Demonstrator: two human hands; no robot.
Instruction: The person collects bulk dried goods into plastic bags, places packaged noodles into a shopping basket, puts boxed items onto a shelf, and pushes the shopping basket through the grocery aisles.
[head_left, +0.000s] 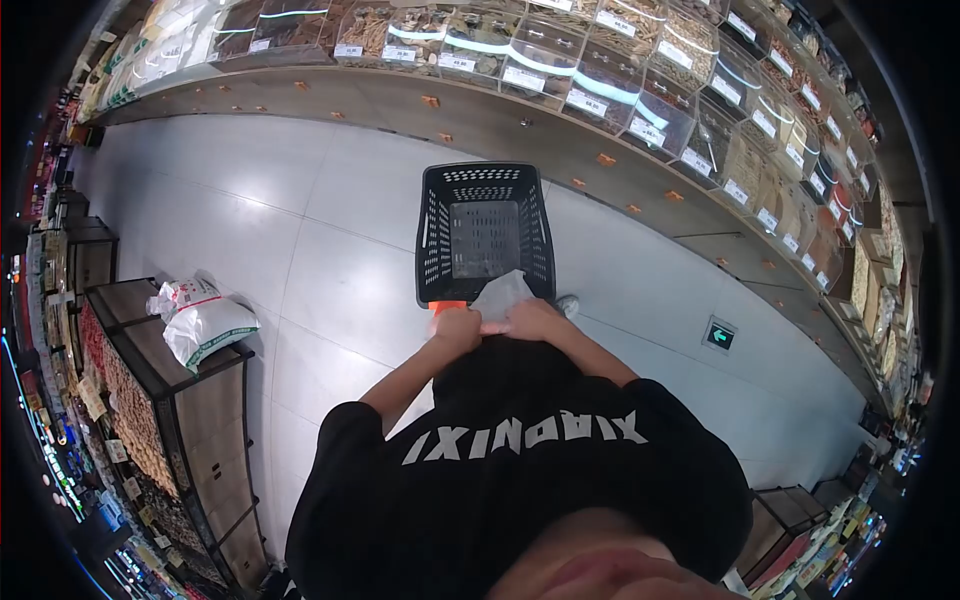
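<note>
A black shopping basket (486, 172) with slotted walls stands on the floor in front of me, and nothing shows inside it. At its near rim, my left hand (457, 328) is closed by an orange part (448, 306) that looks like the basket's handle. My right hand (533, 320), close beside it, is closed on a translucent plastic bag (503, 291) that hangs over the near rim. Part of an orange-pink bar shows between the hands. The fingers' undersides are hidden.
Clear bulk bins (540, 75) with price labels run along a wooden counter (380, 105) ahead and right. On the left, a white printed sack (207, 322) lies on a wooden display stand (215, 440). A green arrow sign (720, 335) is set in the floor (340, 200).
</note>
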